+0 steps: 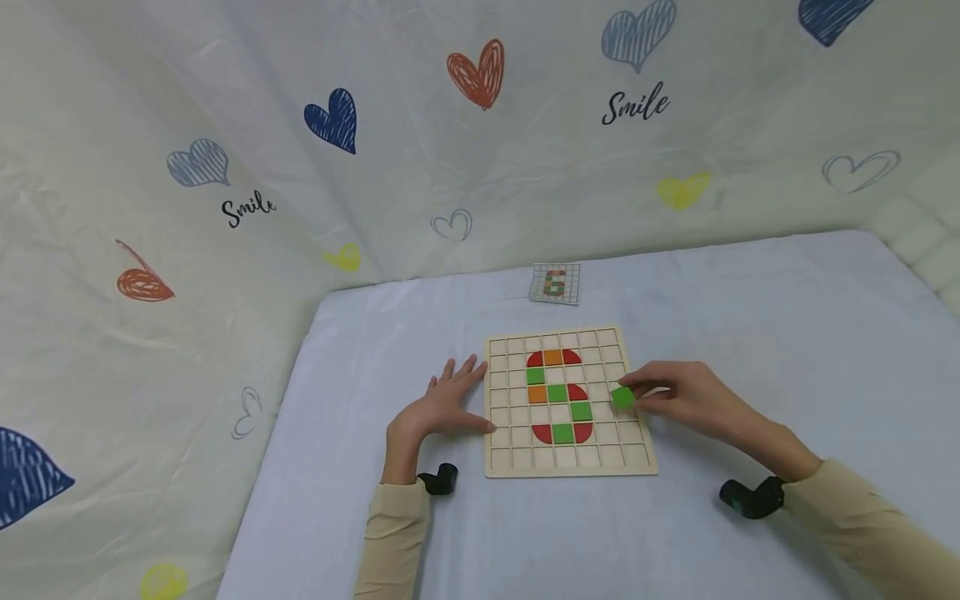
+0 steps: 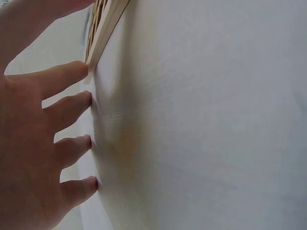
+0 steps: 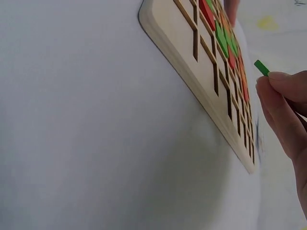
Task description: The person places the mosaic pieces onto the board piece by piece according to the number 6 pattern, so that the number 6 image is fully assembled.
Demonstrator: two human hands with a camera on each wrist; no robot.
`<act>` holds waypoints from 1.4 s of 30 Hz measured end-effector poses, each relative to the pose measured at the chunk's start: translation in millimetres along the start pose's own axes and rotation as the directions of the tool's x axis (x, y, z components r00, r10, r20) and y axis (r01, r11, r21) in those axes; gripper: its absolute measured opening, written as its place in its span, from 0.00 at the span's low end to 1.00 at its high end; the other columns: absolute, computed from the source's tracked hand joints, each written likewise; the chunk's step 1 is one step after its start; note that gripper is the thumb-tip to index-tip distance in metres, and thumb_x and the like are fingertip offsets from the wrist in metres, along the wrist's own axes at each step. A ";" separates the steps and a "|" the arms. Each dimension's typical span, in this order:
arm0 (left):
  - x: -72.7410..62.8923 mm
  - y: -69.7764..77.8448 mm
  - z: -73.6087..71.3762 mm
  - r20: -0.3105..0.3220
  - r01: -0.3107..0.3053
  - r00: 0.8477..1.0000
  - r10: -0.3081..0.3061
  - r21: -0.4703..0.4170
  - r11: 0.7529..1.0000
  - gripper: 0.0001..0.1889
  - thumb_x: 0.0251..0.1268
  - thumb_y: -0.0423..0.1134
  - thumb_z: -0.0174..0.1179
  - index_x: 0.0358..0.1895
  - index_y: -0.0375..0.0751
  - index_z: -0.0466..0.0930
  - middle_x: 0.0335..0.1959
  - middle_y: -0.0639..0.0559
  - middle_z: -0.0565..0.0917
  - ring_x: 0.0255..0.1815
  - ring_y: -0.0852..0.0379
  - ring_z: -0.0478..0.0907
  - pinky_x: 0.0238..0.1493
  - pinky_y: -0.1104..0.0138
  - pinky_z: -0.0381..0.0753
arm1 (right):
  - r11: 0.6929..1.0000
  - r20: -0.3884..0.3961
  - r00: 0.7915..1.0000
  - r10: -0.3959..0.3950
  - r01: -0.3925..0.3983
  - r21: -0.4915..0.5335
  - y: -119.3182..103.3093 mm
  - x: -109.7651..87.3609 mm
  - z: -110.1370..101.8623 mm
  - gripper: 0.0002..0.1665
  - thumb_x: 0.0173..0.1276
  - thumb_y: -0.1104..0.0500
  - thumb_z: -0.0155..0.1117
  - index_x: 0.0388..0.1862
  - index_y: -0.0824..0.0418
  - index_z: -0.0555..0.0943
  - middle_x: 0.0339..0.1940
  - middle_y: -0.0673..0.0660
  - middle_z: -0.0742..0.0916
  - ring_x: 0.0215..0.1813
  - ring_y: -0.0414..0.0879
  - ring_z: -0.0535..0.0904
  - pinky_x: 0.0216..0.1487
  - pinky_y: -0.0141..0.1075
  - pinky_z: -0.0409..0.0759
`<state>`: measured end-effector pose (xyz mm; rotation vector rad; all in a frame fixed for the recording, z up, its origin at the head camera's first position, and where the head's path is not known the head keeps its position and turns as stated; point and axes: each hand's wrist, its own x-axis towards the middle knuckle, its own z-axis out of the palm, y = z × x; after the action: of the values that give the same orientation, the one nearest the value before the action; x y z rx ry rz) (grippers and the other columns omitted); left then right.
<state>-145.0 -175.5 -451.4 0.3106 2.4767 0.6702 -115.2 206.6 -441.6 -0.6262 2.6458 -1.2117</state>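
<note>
A pale wooden grid board [image 1: 498, 461] lies on the table, with red, orange and green tiles set in its middle cells. Most are squares; the red ones have a rounded corner. My left hand [image 1: 441, 407] is spread beside the board's left side, thumb and index finger at the edge; in the left wrist view its other fingertips [image 2: 90, 142] rest on the cloth. Between thumb and fingers my right hand [image 1: 690, 400] pinches a green square tile [image 1: 622, 397], tilted over the board's right columns. The right wrist view shows this tile [image 3: 261, 67] edge-on, raised above the grid.
Behind the board lies a small card [image 1: 555, 284] printed with a similar coloured tile figure on a grid. A white cloth [image 1: 750, 333] covers the table. Behind it hangs a pale curtain [image 1: 525, 167] with hearts and "Smile" lettering. Each wrist carries a black camera [image 1: 752, 498].
</note>
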 end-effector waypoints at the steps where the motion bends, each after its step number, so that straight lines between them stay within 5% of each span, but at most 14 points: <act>1: 0.1 -0.2 0.1 0.004 0.003 1.000 -0.003 0.007 1.000 0.55 0.59 0.52 0.74 0.85 0.53 0.48 0.87 0.55 0.42 0.87 0.46 0.27 0.84 0.43 0.31 | 1.000 0.007 1.000 0.006 -0.006 0.003 -2.1 2.2 2.6 0.19 0.61 0.67 0.76 0.53 0.62 0.88 0.46 0.52 0.91 0.42 0.36 0.83 0.46 0.25 0.84; 21: 0.4 1.0 -0.2 -0.004 0.000 1.000 0.000 -0.010 1.000 0.54 0.58 0.52 0.75 0.84 0.53 0.51 0.87 0.55 0.44 0.87 0.46 0.28 0.84 0.43 0.32 | 0.990 0.052 0.992 -0.118 0.122 -0.076 -37.6 45.1 58.3 0.14 0.58 0.63 0.80 0.44 0.64 0.90 0.37 0.52 0.90 0.39 0.43 0.82 0.41 0.32 0.84; 42: -1.3 3.7 -1.3 -0.009 -0.013 1.000 0.013 -0.018 1.000 0.54 0.57 0.52 0.76 0.84 0.53 0.52 0.87 0.54 0.45 0.87 0.45 0.29 0.84 0.42 0.33 | 0.980 0.104 0.980 -0.171 0.181 -0.089 -48.8 62.7 81.7 0.09 0.58 0.68 0.77 0.39 0.65 0.89 0.30 0.52 0.85 0.31 0.39 0.74 0.33 0.28 0.77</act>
<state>-144.4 -173.3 -447.9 0.3184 2.4774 0.6999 -130.8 94.8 -457.1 -0.9289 2.6274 -1.0687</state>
